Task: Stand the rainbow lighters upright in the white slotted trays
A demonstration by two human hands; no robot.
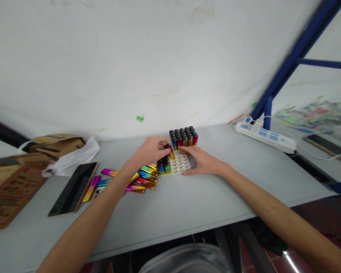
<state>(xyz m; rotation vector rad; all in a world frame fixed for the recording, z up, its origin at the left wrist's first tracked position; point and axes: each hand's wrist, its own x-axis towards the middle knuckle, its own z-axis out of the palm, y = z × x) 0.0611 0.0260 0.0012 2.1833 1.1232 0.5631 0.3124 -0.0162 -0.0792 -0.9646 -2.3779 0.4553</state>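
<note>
Your left hand pinches a lighter over the white tray; your right hand spreads open beside it.

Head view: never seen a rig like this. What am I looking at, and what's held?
There's no machine here: just a person's two bare hands, seen by a camera worn on the head, looking forward and down. The left hand holds one shiny, black-topped piece, apparently a lighter, over a pale tray with round hollows. The right hand is spread at the tray's right end; I can't tell how firmly it touches. Similar pieces stand at the tray's left end, and a packed block stands behind. More lie loose on the grey table to the left, beside a dark phone-like slab, with cardboard beyond. A power strip is far right.
</note>
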